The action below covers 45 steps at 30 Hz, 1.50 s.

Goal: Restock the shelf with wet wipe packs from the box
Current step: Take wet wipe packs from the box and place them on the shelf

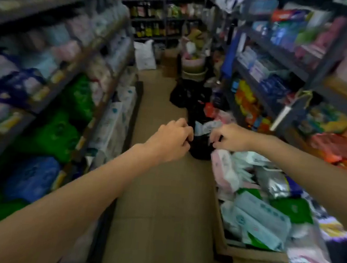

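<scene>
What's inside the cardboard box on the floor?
The cardboard box holds a heap of soft packs: pale blue wipe packs, plus green and pink ones. Whatever lies beneath them, and the box's bottom, is covered.

Both bare arms reach forward and slightly down, nearly straight at the elbow. The left hand (171,138) and right hand (231,137) are close together, backs up, fingers curled under as if pinching. Whether either grips anything is lost to blur.
</scene>
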Available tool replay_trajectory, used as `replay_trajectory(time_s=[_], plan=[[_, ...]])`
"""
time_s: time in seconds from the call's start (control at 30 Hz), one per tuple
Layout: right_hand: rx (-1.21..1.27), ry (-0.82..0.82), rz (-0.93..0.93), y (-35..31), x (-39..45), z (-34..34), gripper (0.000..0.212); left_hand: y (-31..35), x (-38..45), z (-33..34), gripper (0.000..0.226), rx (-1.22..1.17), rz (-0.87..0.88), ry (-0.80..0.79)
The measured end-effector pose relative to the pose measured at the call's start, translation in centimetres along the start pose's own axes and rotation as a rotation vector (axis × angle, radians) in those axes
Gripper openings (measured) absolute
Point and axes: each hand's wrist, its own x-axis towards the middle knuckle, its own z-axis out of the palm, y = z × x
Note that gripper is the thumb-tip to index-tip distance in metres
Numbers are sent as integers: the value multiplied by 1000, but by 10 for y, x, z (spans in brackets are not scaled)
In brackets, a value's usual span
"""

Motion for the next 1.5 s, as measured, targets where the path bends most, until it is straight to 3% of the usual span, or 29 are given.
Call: replay_trajectory(time_s=[0.2, 0.37, 0.53, 0.63, 0.77, 0.93, 1.2, 1.33, 1.4, 1.5], plan=[[29, -133, 217, 160, -3, 49, 18, 66, 118, 97, 26, -192, 55, -234], [-104, -290, 277, 253, 14, 109, 10, 100, 183, 169, 31, -280, -46, -410], [-211, -56, 381, 305, 25, 133, 46, 110, 217, 203, 32, -275, -80, -477], [-197, 40, 413, 329, 37, 145, 53, 112, 240, 214, 32, -239, -93, -478], [-275, 107, 388, 350, 55, 152, 49, 118, 267, 218, 32, -206, -82, -498], [-341, 66, 441, 366, 81, 149, 30, 124, 278, 217, 31, -243, -104, -474], [193, 86, 697, 376, 85, 146, 22, 126, 280, 223, 30, -246, -175, -580], [258, 81, 655, 359, 93, 118, 20, 124, 278, 201, 33, -123, -123, -529], [277, 90, 616, 343, 101, 93, 26, 117, 278, 184, 34, -110, -105, -460], [245, 159, 519, 310, 111, 48, 18, 92, 273, 159, 33, -143, -147, -402]])
